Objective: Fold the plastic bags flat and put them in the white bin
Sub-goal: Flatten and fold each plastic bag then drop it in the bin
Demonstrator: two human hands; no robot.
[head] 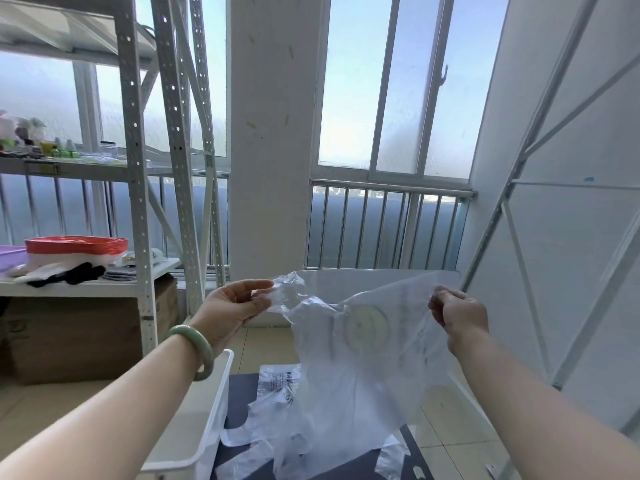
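We hold a clear plastic bag spread in the air, the fingers of the left hand pinching its crumpled corner and those of the right hand pinching the opposite edge. Beneath it, more clear bags lie on the dark counter, one with print too blurred to read. The white bin stands just to their left.

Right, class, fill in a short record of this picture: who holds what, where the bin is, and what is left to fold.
left hand: pinches one top corner of the clear plastic bag
right hand: pinches the other top corner
bag state: held up in the air, spread out, crumpled, not yet folded
white bin: low on the left, beside the dark mat; contents cannot be told
left to fold: loose plastic bags on the mat
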